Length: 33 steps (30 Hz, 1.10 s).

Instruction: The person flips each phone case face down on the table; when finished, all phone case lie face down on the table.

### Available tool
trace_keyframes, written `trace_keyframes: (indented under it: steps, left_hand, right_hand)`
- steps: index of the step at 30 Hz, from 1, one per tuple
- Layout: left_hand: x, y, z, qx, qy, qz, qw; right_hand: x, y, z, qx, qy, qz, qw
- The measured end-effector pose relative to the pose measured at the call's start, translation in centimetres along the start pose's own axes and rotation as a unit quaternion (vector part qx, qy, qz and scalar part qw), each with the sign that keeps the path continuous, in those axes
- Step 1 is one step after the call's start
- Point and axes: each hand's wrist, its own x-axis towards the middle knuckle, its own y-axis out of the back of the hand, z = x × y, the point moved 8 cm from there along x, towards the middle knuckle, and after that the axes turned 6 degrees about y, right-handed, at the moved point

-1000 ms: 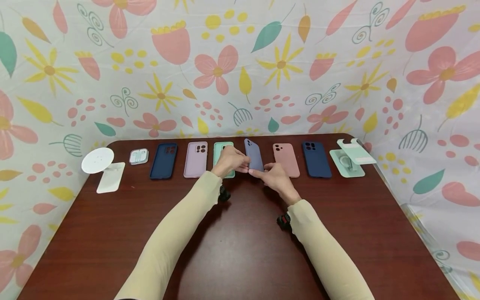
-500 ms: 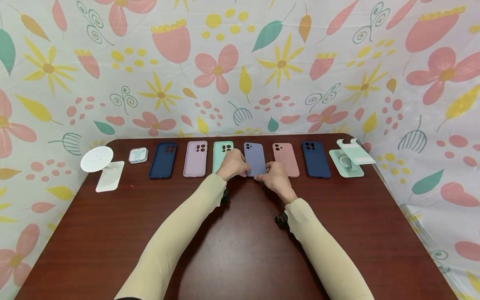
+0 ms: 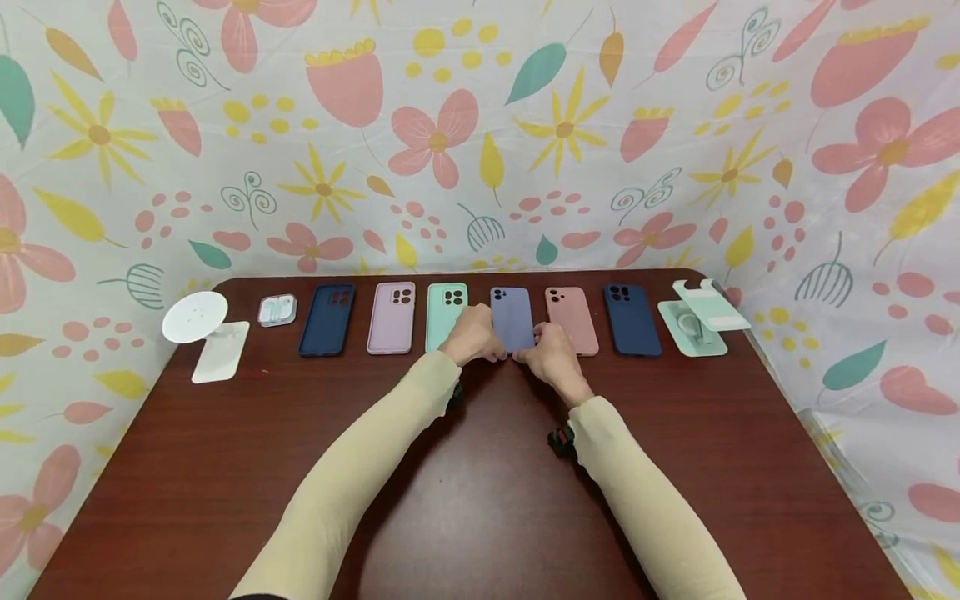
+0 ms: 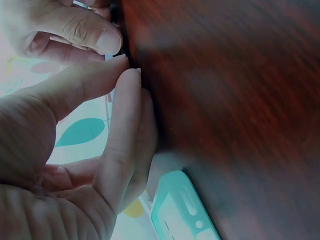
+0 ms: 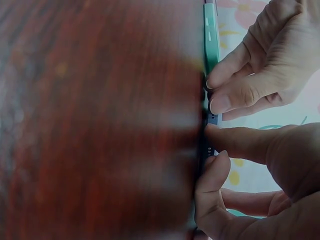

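A periwinkle phone case [image 3: 512, 317] lies flat in the row at the back of the table, camera cutouts toward the wall. My left hand [image 3: 476, 335] pinches its near edge at the left corner, thumb against fingers. At the right corner of that same edge, my right hand [image 3: 551, 354] holds it between thumb and bent fingers. The right wrist view shows small holes along the case's edge between the two hands, with my left hand [image 5: 267, 62] above my right hand [image 5: 265, 175]. A mint phone case [image 3: 444, 312] is beside my left hand; a pink phone case [image 3: 573, 321] is beside my right.
Farther left lie a lilac phone case [image 3: 392, 318], a navy phone case [image 3: 327, 321], a small clear box [image 3: 277, 310] and a white stand [image 3: 221, 354]. To the right are another navy case [image 3: 632, 321] and a mint folding stand [image 3: 697, 329]. A floral cloth [image 3: 480, 167] hangs behind.
The periwinkle case was tilted up on its side and has been lowered flat into the row. My left hand has shifted slightly right and nearer along its near edge.
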Motion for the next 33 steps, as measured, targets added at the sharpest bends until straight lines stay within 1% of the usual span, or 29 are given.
trace_keyframes:
  steps: [1, 2, 3, 5, 6, 7, 8, 9, 11, 13, 14, 16, 18, 20, 25, 29, 33]
  left_hand:
    - [-0.7, 0.2, 0.2, -0.001, 0.001, -0.003, 1.0000]
    - [-0.9, 0.0, 0.1, 0.000, -0.004, -0.002, 1.0000]
    - [-1.7, 0.3, 0.4, -0.001, -0.006, -0.006, 1.0000]
    - [-2.8, 0.7, 1.0, -0.001, -0.015, -0.006, 0.9999]
    - [-3.0, 0.9, 1.1, -0.004, -0.018, -0.005, 0.9998]
    - [-3.0, 1.0, 1.1, -0.006, -0.021, -0.004, 0.9997]
    - [-2.6, 1.0, 0.9, -0.007, -0.022, -0.002, 0.9997]
    - [-2.6, 1.2, 0.9, -0.010, -0.020, -0.002, 0.9997]
    - [-1.3, 1.1, -0.3, -0.021, -0.027, 0.007, 0.9994]
    - [-1.8, 1.6, -0.8, -0.025, -0.024, 0.015, 0.9993]
    - [-2.4, 2.1, -1.0, -0.027, -0.026, 0.023, 0.9990]
    - [-5.0, 3.5, -0.8, -0.034, -0.027, 0.031, 0.9986]
    - [-7.6, 4.8, -0.4, -0.028, -0.026, 0.041, 0.9984]
    - [-8.6, 5.7, -0.9, -0.014, -0.029, 0.059, 0.9977]
    - [-9.2, 7.2, -2.4, 0.020, -0.024, 0.091, 0.9954]
    - [-8.9, 8.1, -3.8, 0.021, -0.016, 0.098, 0.9948]
    - [-8.4, 8.5, -5.4, 0.030, 0.003, 0.091, 0.9954]
  right_hand:
    - [-0.4, 0.1, -0.3, 0.003, -0.003, -0.004, 1.000]
    - [-0.7, 0.1, -0.4, 0.004, -0.006, -0.005, 1.000]
    - [-1.0, 0.2, -0.7, 0.004, -0.008, -0.009, 1.000]
    - [-1.4, 0.5, -1.0, 0.012, -0.006, -0.007, 1.000]
    - [-1.8, 0.8, -1.4, 0.017, -0.007, -0.008, 1.000]
    - [-2.2, 1.1, -1.8, 0.022, -0.008, -0.012, 1.000]
    - [-2.3, 1.3, -2.0, 0.023, -0.006, -0.010, 1.000]
    - [-2.6, 1.4, -2.4, 0.024, -0.001, -0.013, 1.000]
    - [-2.9, 1.7, -2.7, 0.026, 0.004, -0.011, 1.000]
    - [-3.1, 1.8, -3.1, 0.027, 0.011, -0.009, 1.000]
    - [-3.1, 1.7, -3.3, 0.032, 0.016, -0.009, 0.999]
    - [-3.3, 1.5, -3.8, 0.041, 0.026, -0.013, 0.999]
    - [-3.5, 1.1, -4.4, 0.047, 0.041, -0.016, 0.998]
    - [-3.8, 0.7, -5.1, 0.051, 0.053, -0.021, 0.997]
    - [-4.2, -0.3, -7.3, 0.055, 0.085, -0.015, 0.995]
    - [-4.0, -1.6, -8.7, 0.058, 0.097, -0.022, 0.993]
    - [-3.3, -3.1, -9.7, 0.047, 0.096, -0.039, 0.993]
